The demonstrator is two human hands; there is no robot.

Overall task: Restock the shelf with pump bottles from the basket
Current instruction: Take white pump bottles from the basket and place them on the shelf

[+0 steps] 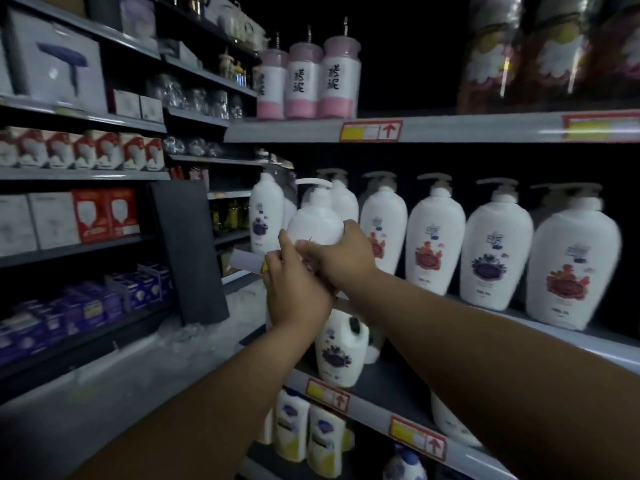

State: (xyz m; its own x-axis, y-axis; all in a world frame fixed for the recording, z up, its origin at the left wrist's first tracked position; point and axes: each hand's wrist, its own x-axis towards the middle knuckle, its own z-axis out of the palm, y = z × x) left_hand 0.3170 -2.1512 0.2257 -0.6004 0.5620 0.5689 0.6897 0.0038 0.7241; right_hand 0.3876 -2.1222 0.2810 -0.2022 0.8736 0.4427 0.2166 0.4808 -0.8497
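White smooth plastic fills both hands. The right hand (337, 259) curls its fingers round the fat middle of a white pump bottle (317, 226), and the fingertips press on its right side. The left hand (294, 292) sits lower and closer to the person, with its fingers wrapped round the bottom part of the same bottle. The bottle stands up straight, with its long side going up and down, and its white pump head (313, 183) points left at the top.

It is held up in front of the middle shelf (581, 337), near the left end of the row. The free spot looks to be just behind it and a little to the left, so the bottle has to go forward, away from the hands. I think the right hand leads, since it is higher up and farther in.

To the right stands a row of pump bottles (498, 251), round and shiny, with red or purple flower labels. A squarer white jug (341, 348) sits on the shelf below. The basket is not in view.
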